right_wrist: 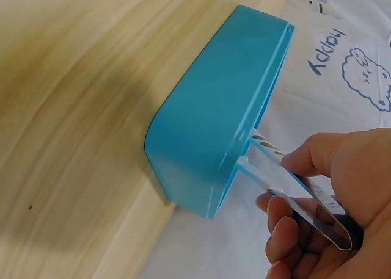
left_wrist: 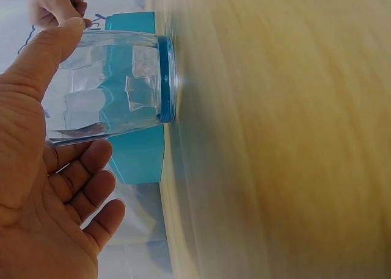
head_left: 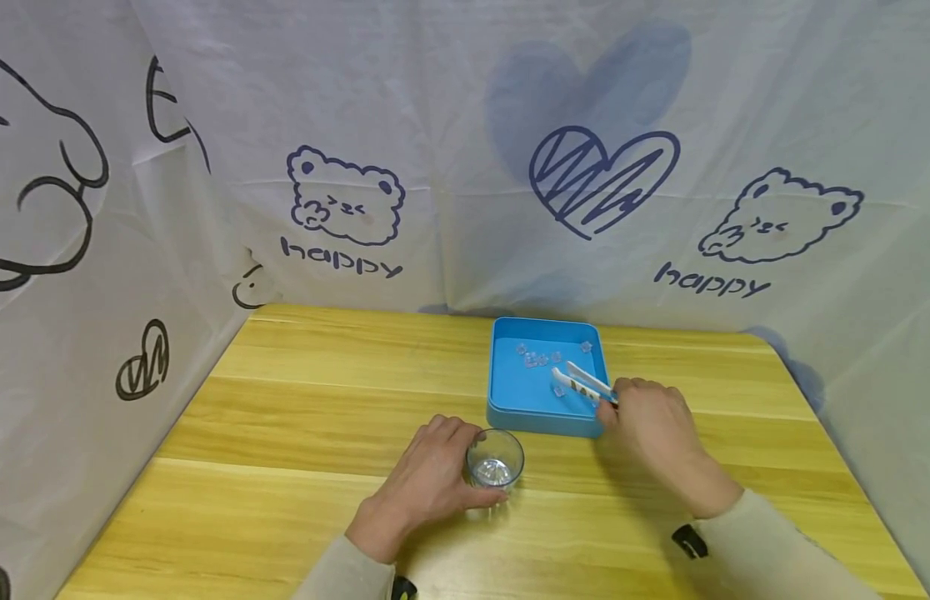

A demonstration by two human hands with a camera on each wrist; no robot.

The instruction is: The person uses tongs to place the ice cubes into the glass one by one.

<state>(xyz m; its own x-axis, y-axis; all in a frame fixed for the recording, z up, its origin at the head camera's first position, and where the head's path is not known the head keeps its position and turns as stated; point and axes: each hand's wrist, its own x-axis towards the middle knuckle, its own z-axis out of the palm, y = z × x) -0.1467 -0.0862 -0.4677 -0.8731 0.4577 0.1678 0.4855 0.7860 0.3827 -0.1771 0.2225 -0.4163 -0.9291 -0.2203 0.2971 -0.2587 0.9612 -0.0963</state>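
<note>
My left hand (head_left: 432,473) holds a clear drinking glass (head_left: 497,460) upright on the table, thumb on the near side and fingers on the far side. Glassy shapes show near its base; whether they are loose pieces or the glass itself, I cannot tell. My right hand (head_left: 662,433) pinches a pair of small white-tipped tongs (right_wrist: 308,199) between thumb and fingers. The tongs' tips, spread apart, reach over the rim into a shallow blue box (head_left: 543,422). Several small clear plastic-looking pieces (head_left: 532,360) lie scattered on its floor, one (head_left: 559,391) close to the tips.
The wooden table (head_left: 322,392) carries the box near its back edge, with the glass in front of it and slightly left. White cloth (head_left: 450,167) with printed bears and hearts hangs behind and at the left side.
</note>
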